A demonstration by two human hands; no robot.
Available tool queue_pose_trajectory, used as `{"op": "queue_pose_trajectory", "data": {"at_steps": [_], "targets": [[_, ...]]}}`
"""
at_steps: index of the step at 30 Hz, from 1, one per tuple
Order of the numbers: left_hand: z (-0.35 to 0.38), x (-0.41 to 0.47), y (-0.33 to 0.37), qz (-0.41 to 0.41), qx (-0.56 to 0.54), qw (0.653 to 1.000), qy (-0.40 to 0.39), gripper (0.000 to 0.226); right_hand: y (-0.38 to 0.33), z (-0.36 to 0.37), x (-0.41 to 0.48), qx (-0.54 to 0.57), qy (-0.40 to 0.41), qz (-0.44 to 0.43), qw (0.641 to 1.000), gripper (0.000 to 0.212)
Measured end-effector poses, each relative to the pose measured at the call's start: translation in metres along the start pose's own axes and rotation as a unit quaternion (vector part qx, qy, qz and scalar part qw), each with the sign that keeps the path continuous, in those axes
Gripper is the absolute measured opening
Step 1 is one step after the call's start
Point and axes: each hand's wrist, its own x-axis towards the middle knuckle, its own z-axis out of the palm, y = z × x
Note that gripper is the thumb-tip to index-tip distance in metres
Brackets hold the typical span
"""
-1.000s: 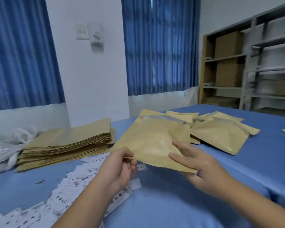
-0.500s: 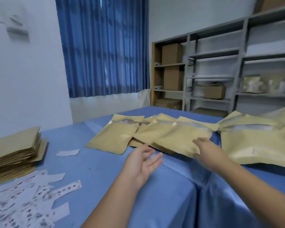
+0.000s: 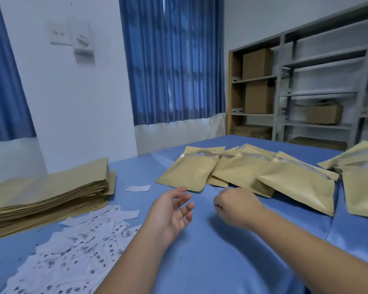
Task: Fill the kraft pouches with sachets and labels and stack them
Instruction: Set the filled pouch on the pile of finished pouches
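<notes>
Several filled kraft pouches point(image 3: 242, 172) lie overlapping in a row across the blue table, with pale sachets showing at their open tops. A tall stack of flat empty kraft pouches point(image 3: 49, 194) sits at the left. Printed white labels point(image 3: 72, 257) are scattered in a heap at the near left. My left hand point(image 3: 172, 211) hovers palm-up over the cloth, fingers apart and empty. My right hand point(image 3: 236, 204) is just in front of the pouch row, fingers curled shut, holding nothing visible.
A blue cloth covers the table point(image 3: 221, 262). One loose white label point(image 3: 138, 188) lies apart beyond the heap. Grey shelving with cardboard boxes point(image 3: 257, 64) stands at the back right. Blue curtains hang behind, beside a white wall.
One second ago both hands held a pouch; it was laid onto the row at the right. My right hand has let go and drawn back, curled. The camera has swung back left.
</notes>
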Motion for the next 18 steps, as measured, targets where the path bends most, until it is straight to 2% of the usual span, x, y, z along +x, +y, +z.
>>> {"op": "queue_pose_trajectory", "data": {"at_steps": [4,11,13,18], "targets": [[-0.064,-0.023,0.035,0.065,0.048,0.996,0.046,0.013,-0.075,-0.009,0.034,0.036,0.021,-0.089,0.995,0.018],[-0.210,-0.087,0.090,0.169,0.133,0.953,0.213,0.016,-0.196,-0.022,0.077,0.064,0.083,-0.182,0.978,0.020],[-0.251,-0.104,0.103,0.191,0.171,0.927,0.272,0.016,-0.223,-0.020,0.086,0.068,0.100,-0.189,0.975,0.023],[-0.343,-0.120,0.107,0.232,0.301,0.830,0.408,0.022,-0.272,-0.021,0.108,0.058,0.117,-0.218,0.967,0.023]]}}
